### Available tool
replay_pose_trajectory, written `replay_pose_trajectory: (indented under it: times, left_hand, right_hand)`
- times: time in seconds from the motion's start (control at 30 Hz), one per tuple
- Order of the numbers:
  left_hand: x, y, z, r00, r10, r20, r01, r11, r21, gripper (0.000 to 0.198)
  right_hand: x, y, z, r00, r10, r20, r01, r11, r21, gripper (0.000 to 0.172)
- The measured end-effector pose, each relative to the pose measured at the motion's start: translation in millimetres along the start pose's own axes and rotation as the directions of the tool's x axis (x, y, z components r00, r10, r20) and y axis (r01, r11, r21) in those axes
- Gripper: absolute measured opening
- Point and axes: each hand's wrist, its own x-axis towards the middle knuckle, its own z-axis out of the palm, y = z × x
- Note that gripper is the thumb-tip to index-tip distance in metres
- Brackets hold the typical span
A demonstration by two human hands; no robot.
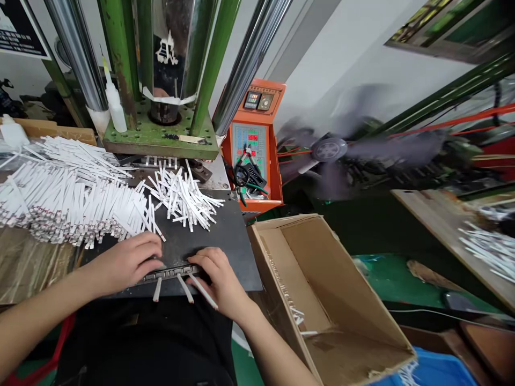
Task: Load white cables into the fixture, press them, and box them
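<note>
My left hand (131, 260) rests palm down on the dark metal plate (225, 236), its fingers curled over the left end of a narrow metal fixture strip (169, 274). At the strip's right end my right hand (219, 279) pinches a white stick (203, 292). Two more white sticks (171, 288) poke out of the strip toward me. A large heap of white sticks (64, 193) lies to the left, and a smaller pile (183, 198) sits in the middle of the plate.
A green press (161, 80) with steel columns stands behind the plate. An orange control box (253, 145) with pliers is at its right. An open cardboard box (322, 300) sits to my right. A fan (330, 150) spins further right, past it a bench with more sticks.
</note>
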Motion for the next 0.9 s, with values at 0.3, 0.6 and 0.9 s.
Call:
replay_pose_trajectory:
  times: [0.3,0.6,0.9]
  left_hand:
    - [-51,12,12.0,0.813,-0.477,-0.333,0.277,0.821,-0.499,0.012]
    - [-50,17,36.3,0.945,-0.176,-0.276,0.119,0.971,-0.209,0.012]
    - [-45,27,7.6,0.991,-0.126,-0.050,0.130,0.986,0.102,0.027]
  right_hand:
    - [-11,4,9,0.994,0.026,-0.105,-0.035,0.996,-0.085,0.011]
    - [-13,4,14,0.994,-0.011,-0.107,0.001,0.995,-0.095,0.013]
    - [20,-6,-20,0.958,-0.030,0.285,0.017,0.999,0.050,0.012]
